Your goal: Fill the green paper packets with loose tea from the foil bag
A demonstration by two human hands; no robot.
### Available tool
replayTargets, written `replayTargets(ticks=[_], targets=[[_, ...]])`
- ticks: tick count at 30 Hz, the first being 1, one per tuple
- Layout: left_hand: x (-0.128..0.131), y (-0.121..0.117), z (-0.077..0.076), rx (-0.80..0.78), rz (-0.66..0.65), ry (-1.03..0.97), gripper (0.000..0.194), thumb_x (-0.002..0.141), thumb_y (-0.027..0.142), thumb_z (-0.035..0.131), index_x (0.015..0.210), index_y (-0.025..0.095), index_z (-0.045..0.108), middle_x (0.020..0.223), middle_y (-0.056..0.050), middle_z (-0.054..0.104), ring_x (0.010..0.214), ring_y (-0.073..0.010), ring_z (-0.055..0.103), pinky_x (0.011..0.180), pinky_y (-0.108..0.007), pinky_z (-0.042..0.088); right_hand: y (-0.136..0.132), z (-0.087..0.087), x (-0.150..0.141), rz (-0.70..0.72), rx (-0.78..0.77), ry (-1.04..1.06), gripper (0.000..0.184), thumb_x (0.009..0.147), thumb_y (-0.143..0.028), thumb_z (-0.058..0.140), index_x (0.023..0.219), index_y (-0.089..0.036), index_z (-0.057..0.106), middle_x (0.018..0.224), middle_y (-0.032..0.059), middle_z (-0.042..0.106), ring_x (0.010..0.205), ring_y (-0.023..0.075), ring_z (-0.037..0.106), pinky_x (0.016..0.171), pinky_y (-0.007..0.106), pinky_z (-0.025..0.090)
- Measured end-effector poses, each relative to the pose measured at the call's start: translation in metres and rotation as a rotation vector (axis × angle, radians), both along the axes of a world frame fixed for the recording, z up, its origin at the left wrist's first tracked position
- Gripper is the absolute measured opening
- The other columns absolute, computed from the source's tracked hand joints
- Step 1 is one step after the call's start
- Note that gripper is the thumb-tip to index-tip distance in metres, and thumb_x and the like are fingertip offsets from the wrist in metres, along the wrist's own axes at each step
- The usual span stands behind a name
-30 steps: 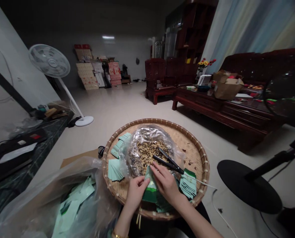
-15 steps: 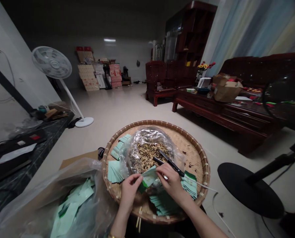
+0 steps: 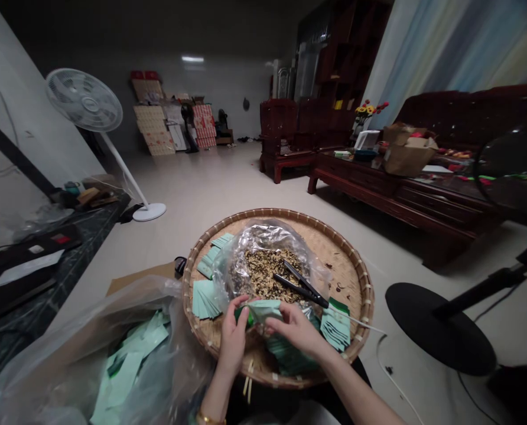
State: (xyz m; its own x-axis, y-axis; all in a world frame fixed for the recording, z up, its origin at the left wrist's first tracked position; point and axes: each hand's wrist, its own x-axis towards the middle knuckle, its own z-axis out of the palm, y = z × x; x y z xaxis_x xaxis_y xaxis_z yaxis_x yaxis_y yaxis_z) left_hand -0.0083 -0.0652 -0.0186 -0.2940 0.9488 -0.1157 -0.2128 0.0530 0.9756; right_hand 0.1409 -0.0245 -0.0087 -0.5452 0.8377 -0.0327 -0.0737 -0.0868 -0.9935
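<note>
Between my hands is a green packet, held at its two ends over the near part of a round bamboo tray. My left hand pinches its darker green end, and my right hand closes on the pale end. Just beyond lies a clear plastic bag holding a loose mix of pale and dark bits. A black hair straightener rests on the bag, its white cord running off to the right. More green packets sit below my right hand, partly hidden by it.
Fanned green packets lie at the tray's left, others at its right. A large plastic bag of packets stands at the lower left. A black fan base is on the right, a white fan at the left, a wooden table behind.
Both hands lifted the packet from the near pile and turned it from lying lengthwise to crosswise between them. The camera view shifted slightly.
</note>
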Motion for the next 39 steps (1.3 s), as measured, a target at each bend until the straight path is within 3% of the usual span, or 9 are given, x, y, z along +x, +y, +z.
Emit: replayTargets(ticks=[3, 8, 12, 14, 17, 23, 30, 35, 39], targets=[[-0.005, 0.0, -0.003, 0.027, -0.006, 0.095, 0.039, 0.075, 0.044, 0.06, 0.103, 0.017, 0.058, 0.106, -0.01, 0.065, 0.1, -0.0226, 0.06, 0.084, -0.034, 0.048, 0.005, 0.001, 0.003, 0.074, -0.115, 0.005, 0.038, 0.07, -0.051, 0.065, 0.082, -0.015, 0.066, 0.067, 0.001, 0.061, 0.062, 0.0131, 0.054, 0.06, 0.026, 0.047], [-0.015, 0.004, -0.013, 0.093, -0.01, 0.297, 0.04, 0.083, 0.041, 0.051, 0.114, 0.016, 0.052, 0.105, -0.011, 0.066, 0.094, -0.0228, 0.063, 0.081, -0.037, 0.049, 0.02, 0.001, 0.01, -0.043, -0.206, 0.044, 0.042, 0.066, -0.055, 0.067, 0.07, -0.014, 0.067, 0.065, 0.0016, 0.062, 0.062, 0.0127, 0.056, 0.063, 0.028, 0.049], [-0.014, 0.001, -0.004, 0.371, 0.14, 0.965, 0.049, 0.076, 0.035, 0.063, 0.121, 0.02, 0.051, 0.128, -0.012, 0.054, 0.12, -0.03, 0.045, 0.098, -0.049, 0.036, 0.027, 0.006, 0.011, 0.011, -0.226, 0.026, 0.046, 0.07, -0.059, 0.061, 0.084, -0.016, 0.068, 0.075, 0.0036, 0.064, 0.068, 0.0155, 0.058, 0.062, 0.031, 0.051], [-0.012, -0.001, 0.004, 0.432, 0.064, 1.259, 0.055, 0.075, 0.03, 0.065, 0.127, 0.021, 0.048, 0.13, -0.012, 0.053, 0.12, -0.0329, 0.041, 0.096, -0.052, 0.034, 0.029, 0.007, 0.009, 0.051, -0.187, -0.01, 0.049, 0.073, -0.061, 0.056, 0.089, -0.016, 0.067, 0.078, 0.0042, 0.064, 0.069, 0.0159, 0.057, 0.063, 0.031, 0.05], [-0.009, -0.002, 0.012, 0.406, -0.051, 1.445, 0.056, 0.075, 0.017, 0.062, 0.129, 0.021, 0.046, 0.128, -0.011, 0.055, 0.111, -0.0323, 0.045, 0.088, -0.05, 0.039, 0.031, 0.009, 0.005, 0.073, -0.049, -0.087, 0.052, 0.077, -0.062, 0.051, 0.089, -0.014, 0.068, 0.079, 0.0042, 0.065, 0.075, 0.0168, 0.057, 0.075, 0.034, 0.047], [-0.011, 0.003, 0.009, 0.424, -0.109, 1.315, 0.06, 0.07, 0.014, 0.064, 0.128, 0.016, 0.047, 0.115, -0.01, 0.06, 0.1, -0.0274, 0.048, 0.089, -0.045, 0.042, 0.03, 0.013, 0.001, 0.129, 0.095, -0.172, 0.049, 0.081, -0.06, 0.045, 0.092, -0.017, 0.065, 0.088, 0.0043, 0.064, 0.092, 0.0201, 0.054, 0.086, 0.033, 0.041], [-0.015, 0.007, 0.0, 0.38, -0.118, 1.132, 0.049, 0.071, 0.02, 0.065, 0.119, 0.019, 0.054, 0.104, -0.008, 0.06, 0.097, -0.0243, 0.052, 0.085, -0.041, 0.046, 0.03, 0.008, 0.001, 0.179, 0.333, -0.341, 0.027, 0.087, -0.035, 0.044, 0.078, -0.015, 0.058, 0.073, 0.0001, 0.056, 0.068, 0.0127, 0.047, 0.067, 0.025, 0.039], [-0.015, 0.004, -0.001, 0.364, -0.154, 1.109, 0.045, 0.071, 0.014, 0.061, 0.116, 0.02, 0.055, 0.103, -0.007, 0.06, 0.096, -0.0233, 0.053, 0.086, -0.042, 0.046, 0.03, 0.003, 0.001, 0.158, 0.28, -0.34, 0.029, 0.085, -0.034, 0.046, 0.064, -0.015, 0.051, 0.058, -0.0045, 0.043, 0.055, 0.0091, 0.037, 0.053, 0.021, 0.031], [-0.013, 0.004, -0.001, 0.351, -0.128, 1.099, 0.042, 0.071, 0.014, 0.059, 0.112, 0.02, 0.055, 0.101, -0.007, 0.06, 0.095, -0.0236, 0.053, 0.081, -0.041, 0.048, 0.029, 0.013, 0.0, 0.156, 0.219, -0.247, 0.034, 0.083, -0.043, 0.049, 0.067, -0.015, 0.058, 0.06, -0.0028, 0.052, 0.057, 0.0111, 0.045, 0.057, 0.023, 0.038]])
